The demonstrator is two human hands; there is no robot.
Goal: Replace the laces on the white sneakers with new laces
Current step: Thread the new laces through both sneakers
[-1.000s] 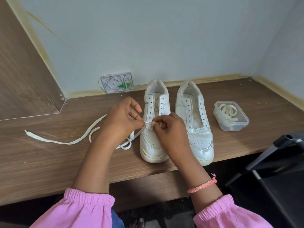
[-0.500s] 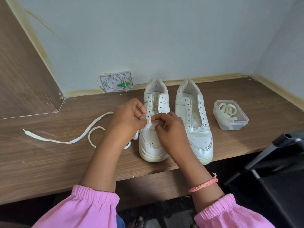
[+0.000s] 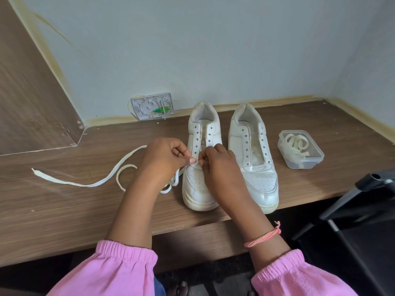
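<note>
**Threading bottom eyelets, left sneaker**

Head view: your left hand (image 3: pixel 164 159) and right hand (image 3: pixel 220 165) both pinch the lace (image 3: pixel 106 179) at the left sneaker (image 3: pixel 199 182), fingers curled tight to feed the tip. Slack trails to 9 o'clock. Right sneaker (image 3: pixel 254 163) lies unlaced; the container (image 3: pixel 300 149) at 3 o'clock holds spare laces.

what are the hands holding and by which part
Left hand and right hand both pinch the flat white lace near its end, at the left white sneaker's lowest eyelets.

Wooden desk (image 3: pixel 64 210) meets pale blue wall (image 3: pixel 192 50).
</note>
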